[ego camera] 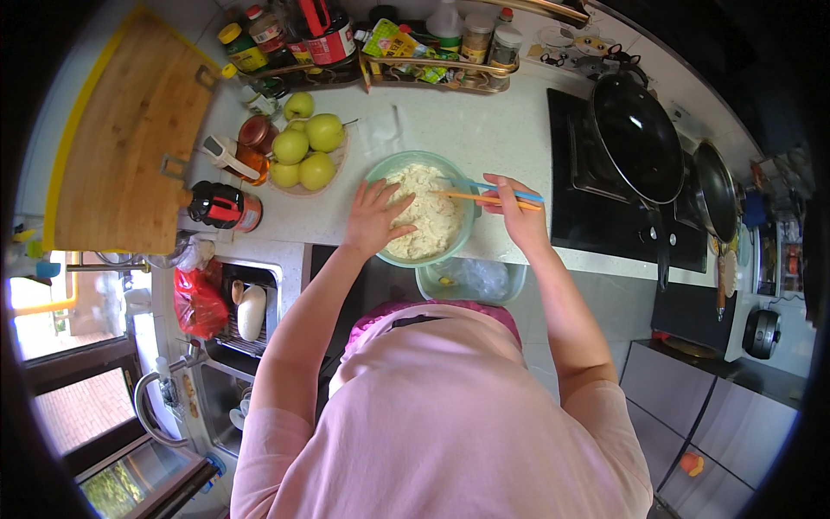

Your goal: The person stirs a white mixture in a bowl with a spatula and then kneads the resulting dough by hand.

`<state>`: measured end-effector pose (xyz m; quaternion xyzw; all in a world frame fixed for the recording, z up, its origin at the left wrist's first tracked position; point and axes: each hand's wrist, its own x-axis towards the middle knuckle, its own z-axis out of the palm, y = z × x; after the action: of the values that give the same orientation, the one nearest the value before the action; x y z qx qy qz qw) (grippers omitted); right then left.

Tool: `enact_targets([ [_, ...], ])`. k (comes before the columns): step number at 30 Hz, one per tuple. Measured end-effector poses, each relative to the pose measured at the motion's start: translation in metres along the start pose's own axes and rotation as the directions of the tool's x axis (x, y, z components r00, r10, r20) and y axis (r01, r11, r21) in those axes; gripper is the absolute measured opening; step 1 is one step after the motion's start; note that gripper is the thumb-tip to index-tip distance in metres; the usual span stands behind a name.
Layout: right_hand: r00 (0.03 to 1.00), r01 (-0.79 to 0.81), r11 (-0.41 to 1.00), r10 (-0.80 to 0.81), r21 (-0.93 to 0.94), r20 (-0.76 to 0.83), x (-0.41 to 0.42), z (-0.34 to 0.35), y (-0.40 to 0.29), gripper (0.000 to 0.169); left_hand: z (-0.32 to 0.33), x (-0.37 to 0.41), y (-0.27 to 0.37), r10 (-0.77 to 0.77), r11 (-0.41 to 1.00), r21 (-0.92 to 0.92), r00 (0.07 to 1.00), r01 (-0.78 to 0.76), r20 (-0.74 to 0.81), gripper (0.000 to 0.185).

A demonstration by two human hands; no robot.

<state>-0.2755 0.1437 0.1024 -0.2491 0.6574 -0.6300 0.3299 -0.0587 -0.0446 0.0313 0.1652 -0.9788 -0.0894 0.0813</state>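
Note:
A green plastic bowl [472, 227] stands at the counter's front edge, holding a pale, shaggy flour dough [425, 217]. My left hand [377, 217] lies spread over the bowl's left side, fingers apart, its fingertips over or on the dough; whether they press into it I cannot tell. At the right of the bowl, my right hand [512, 204] grips a blue chopstick [483, 185] and an orange chopstick [463, 195]. Both tips reach into the dough.
Green apples in a basket [343, 159] stand left, near bottles and a cutting board [130, 136]. Behind is a condiment rack [415, 61]. A wok [639, 139] and a frying pan [713, 191] sit on the stove at right. A bin [515, 285] hangs below the counter edge.

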Motion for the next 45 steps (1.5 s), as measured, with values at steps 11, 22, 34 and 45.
enact_targets([
  [11,0.875,0.435,0.804,-0.269,-0.406,0.403,-0.004,0.031,0.017,0.022,0.011,-0.039,0.014,-0.290,0.946,-0.162,0.956,0.281,-0.039,0.042],
  [22,0.980,0.148,0.971,-0.119,-0.189,0.160,0.037,0.026,0.068,0.023,0.032,-0.039,0.017,-0.388,0.898,-0.321,0.886,0.300,-0.255,0.043],
  [34,0.962,0.041,0.939,0.055,-0.342,0.266,0.047,-0.003,0.003,0.024,0.031,-0.041,0.016,-0.422,0.882,-0.326,0.880,0.342,-0.219,0.054],
  [45,0.953,-0.273,0.961,0.276,-0.045,0.123,0.005,-0.008,0.072,0.033,0.036,-0.041,0.016,-0.400,0.891,-0.325,0.886,0.317,-0.235,0.057],
])
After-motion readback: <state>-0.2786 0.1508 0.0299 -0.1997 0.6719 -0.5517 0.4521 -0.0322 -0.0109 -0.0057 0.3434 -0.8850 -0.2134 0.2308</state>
